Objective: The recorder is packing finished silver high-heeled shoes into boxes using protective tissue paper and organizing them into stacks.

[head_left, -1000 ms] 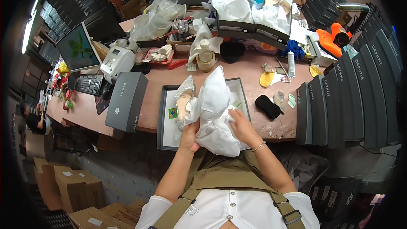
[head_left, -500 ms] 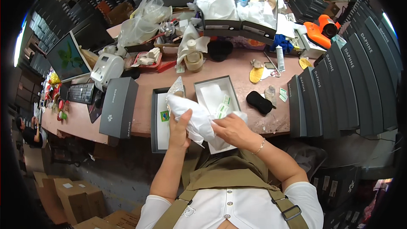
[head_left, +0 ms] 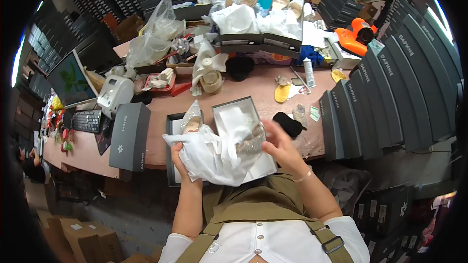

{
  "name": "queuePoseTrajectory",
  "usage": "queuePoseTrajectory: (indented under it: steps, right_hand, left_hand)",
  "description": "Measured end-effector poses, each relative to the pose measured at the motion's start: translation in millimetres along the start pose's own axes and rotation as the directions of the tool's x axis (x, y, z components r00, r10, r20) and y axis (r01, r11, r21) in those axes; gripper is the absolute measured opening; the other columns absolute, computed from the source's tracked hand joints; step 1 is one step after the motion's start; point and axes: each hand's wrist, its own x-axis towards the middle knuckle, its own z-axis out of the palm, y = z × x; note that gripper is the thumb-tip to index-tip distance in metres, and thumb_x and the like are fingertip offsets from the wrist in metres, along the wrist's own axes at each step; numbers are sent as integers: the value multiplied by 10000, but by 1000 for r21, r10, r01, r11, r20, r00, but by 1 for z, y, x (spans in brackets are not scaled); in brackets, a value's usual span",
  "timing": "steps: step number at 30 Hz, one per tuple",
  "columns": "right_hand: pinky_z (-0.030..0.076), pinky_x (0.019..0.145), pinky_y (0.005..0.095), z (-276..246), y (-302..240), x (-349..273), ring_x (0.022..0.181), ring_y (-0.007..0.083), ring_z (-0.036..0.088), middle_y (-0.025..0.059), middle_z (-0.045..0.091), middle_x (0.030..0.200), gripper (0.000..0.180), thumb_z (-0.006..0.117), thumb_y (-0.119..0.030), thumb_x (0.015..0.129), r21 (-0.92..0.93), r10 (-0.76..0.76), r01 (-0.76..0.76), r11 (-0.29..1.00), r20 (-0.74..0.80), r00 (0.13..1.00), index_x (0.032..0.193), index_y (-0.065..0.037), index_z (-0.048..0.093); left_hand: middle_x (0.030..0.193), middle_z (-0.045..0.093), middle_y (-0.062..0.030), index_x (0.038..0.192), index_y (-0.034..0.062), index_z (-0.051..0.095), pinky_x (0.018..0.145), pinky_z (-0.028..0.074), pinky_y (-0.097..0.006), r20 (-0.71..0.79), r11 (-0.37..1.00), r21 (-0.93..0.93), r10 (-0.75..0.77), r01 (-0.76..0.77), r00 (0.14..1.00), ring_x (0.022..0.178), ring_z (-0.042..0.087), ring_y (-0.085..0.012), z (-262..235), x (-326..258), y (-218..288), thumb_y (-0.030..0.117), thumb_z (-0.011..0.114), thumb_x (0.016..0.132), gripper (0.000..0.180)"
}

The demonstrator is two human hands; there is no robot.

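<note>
My left hand (head_left: 181, 161) is closed on a silver glittery pointed shoe (head_left: 192, 116) in white tissue paper (head_left: 209, 158). Its toe sticks out past the paper, above an open grey box part (head_left: 169, 168) with a white inside. A second glittery piece, apparently the other shoe (head_left: 250, 145), lies partly in the tissue over the neighbouring grey box part (head_left: 233, 104). Close beside it my right hand (head_left: 284, 148) is slightly blurred, with thumb and fingers apart and nothing seen between them. The tissue hides most of both shoes.
A closed grey shoebox (head_left: 128, 136) stands at left, near a keyboard (head_left: 87, 121) and a monitor (head_left: 72, 80). Tall stacked shoeboxes (head_left: 390, 92) line the right. At the back, open boxes (head_left: 258, 40) hold shoes and paper. A black pad (head_left: 287, 124) lies right of my work.
The tissue, earlier bunched around the shoe, has opened out and now spreads across both box parts. A second glittery shoe has come into sight. My right hand has drawn off the paper, opening.
</note>
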Motion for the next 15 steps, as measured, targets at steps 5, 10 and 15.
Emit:
queuePoseTrajectory:
  steps: [5,10,15]
  right_hand:
    - [516,798,292,-25,22,2,857,149,641,102,661,1005,378,618,-287,868,383,221,-262,886,146,964,1102,9,597]
    - [500,784,289,-84,10,-19,848,139,624,83,661,946,277,626,-221,871,186,153,-124,975,-151,976,1026,8,633]
    - [484,776,280,-103,-13,-27,862,132,603,89,654,941,328,694,-227,847,-242,-104,11,970,-375,921,1062,11,627]
  left_hand:
    - [1176,561,-132,1274,8,452,921,481,-395,-12,974,201,105,-100,994,1043,582,-255,22,-5,-6,433,437,975,520]
    - [1120,599,-104,1194,23,522,841,529,-391,-145,946,140,311,-292,939,1029,605,-245,18,23,56,419,411,989,460]
    - [872,609,-115,967,0,599,913,452,-402,724,17,628,351,-778,593,861,616,-266,60,2,17,246,528,935,259]
